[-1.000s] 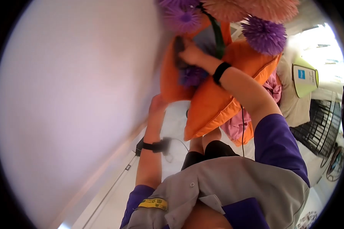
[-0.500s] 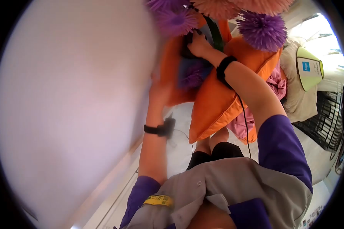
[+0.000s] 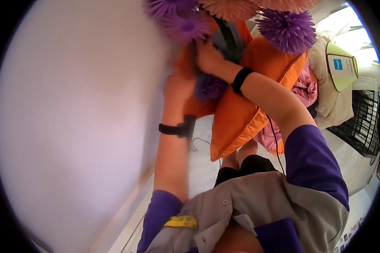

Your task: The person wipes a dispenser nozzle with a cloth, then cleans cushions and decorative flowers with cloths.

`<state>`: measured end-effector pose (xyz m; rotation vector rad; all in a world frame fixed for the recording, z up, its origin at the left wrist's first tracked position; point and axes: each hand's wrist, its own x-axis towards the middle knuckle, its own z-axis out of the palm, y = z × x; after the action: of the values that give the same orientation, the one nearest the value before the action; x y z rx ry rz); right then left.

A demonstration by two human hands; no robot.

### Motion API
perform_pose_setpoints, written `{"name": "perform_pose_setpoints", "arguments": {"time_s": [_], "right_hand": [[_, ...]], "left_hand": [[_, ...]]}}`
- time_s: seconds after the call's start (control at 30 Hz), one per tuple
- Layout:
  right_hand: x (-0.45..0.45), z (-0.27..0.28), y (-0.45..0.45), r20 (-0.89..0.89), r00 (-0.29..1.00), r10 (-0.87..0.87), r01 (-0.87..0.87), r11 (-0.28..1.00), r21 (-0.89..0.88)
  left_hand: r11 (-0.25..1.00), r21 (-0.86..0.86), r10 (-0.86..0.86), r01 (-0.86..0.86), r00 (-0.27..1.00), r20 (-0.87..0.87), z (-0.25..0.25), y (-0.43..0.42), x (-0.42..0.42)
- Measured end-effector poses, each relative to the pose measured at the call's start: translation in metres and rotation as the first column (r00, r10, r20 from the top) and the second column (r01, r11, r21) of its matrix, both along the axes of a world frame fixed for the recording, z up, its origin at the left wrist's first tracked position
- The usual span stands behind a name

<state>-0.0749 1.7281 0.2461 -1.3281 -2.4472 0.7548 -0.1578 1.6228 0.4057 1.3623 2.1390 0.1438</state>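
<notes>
My right hand [image 3: 207, 57] is at the upper middle, fingers curled against a dark item that is blurred and partly hidden. Beside the wall, my left hand [image 3: 177, 87] lies at the near left edge of an orange cushion [image 3: 204, 109]; its fingers are smeared and hidden. A second orange cushion [image 3: 236, 120] lies under my right forearm. Purple flowers [image 3: 186, 27] and pink flowers [image 3: 230, 8] hang above both hands. Another purple bloom [image 3: 213, 86] sits between the cushions, below my right hand. Both wrists wear black bands.
A pale wall [image 3: 80, 105] fills the left side. At the right are a green lampshade [image 3: 341, 67], a beige cushion [image 3: 331, 105], pink cloth [image 3: 303, 86] and a black wire rack [image 3: 363, 122]. A thin black cable [image 3: 278, 145] hangs beside my right arm.
My left hand has moved up along the wall, closer to my right hand. My right hand has shifted slightly left and down since the last frame. The flowers appear further left.
</notes>
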Motion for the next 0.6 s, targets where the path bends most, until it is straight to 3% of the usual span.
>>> {"name": "perform_pose_setpoints", "arguments": {"time_s": [0.1, 0.17, 0.2, 0.23, 0.3, 0.37, 0.4, 0.47, 0.5, 0.53, 0.57, 0.6], "right_hand": [[0.009, 0.053, -0.037, -0.138, 0.987, 0.081, -0.091, 0.994, -0.066], [0.023, 0.072, -0.041, -0.309, 0.916, 0.255, -0.281, 0.959, -0.043], [0.024, 0.071, -0.036, -0.305, 0.917, 0.256, -0.280, 0.959, -0.037], [0.024, 0.070, -0.022, -0.043, 0.979, 0.201, -0.205, 0.968, -0.144], [0.035, 0.066, 0.003, 0.226, 0.961, 0.162, -0.112, 0.970, -0.217], [0.050, 0.052, 0.035, 0.076, 0.996, 0.055, -0.036, 0.973, -0.229], [0.054, 0.043, 0.051, 0.000, 1.000, 0.008, -0.008, 0.971, -0.238], [0.052, 0.027, 0.072, -0.150, 0.986, -0.077, 0.035, 0.963, -0.266], [0.047, 0.019, 0.074, -0.186, 0.979, -0.088, 0.037, 0.964, -0.265], [0.042, 0.011, 0.076, -0.221, 0.970, -0.099, 0.038, 0.964, -0.263], [0.034, -0.008, 0.072, -0.127, 0.988, -0.083, 0.083, 0.997, -0.008], [0.029, -0.008, 0.067, -0.072, 0.994, -0.077, 0.085, 0.988, 0.125]], "left_hand": [[0.992, 0.121, 0.030, -0.036, 0.998, 0.049, -0.013, 0.001, -0.012], [0.958, 0.252, 0.082, -0.138, 0.971, 0.223, -0.033, 0.005, -0.028], [0.956, 0.258, 0.079, -0.137, 0.971, 0.226, -0.036, 0.008, -0.030], [0.957, 0.211, 0.139, -0.198, 0.955, 0.262, -0.037, 0.015, -0.034], [0.949, 0.173, 0.207, -0.265, 0.933, 0.293, -0.032, 0.026, -0.030], [0.981, 0.150, 0.132, -0.125, 0.990, -0.040, -0.022, 0.037, -0.017], [0.977, 0.160, 0.150, -0.143, 0.988, -0.037, -0.018, 0.039, -0.010], [0.954, 0.295, 0.004, 0.055, 0.981, -0.195, -0.014, 0.037, 0.001], [0.950, 0.311, 0.029, 0.033, 0.981, -0.192, -0.017, 0.039, 0.003], [0.979, 0.197, -0.009, 0.060, 0.968, -0.250, -0.018, 0.046, 0.004], [0.994, 0.075, -0.057, 0.083, 0.953, -0.297, -0.019, 0.053, 0.005], [0.994, 0.086, -0.045, 0.073, 0.957, -0.288, -0.018, 0.060, 0.005]]}}
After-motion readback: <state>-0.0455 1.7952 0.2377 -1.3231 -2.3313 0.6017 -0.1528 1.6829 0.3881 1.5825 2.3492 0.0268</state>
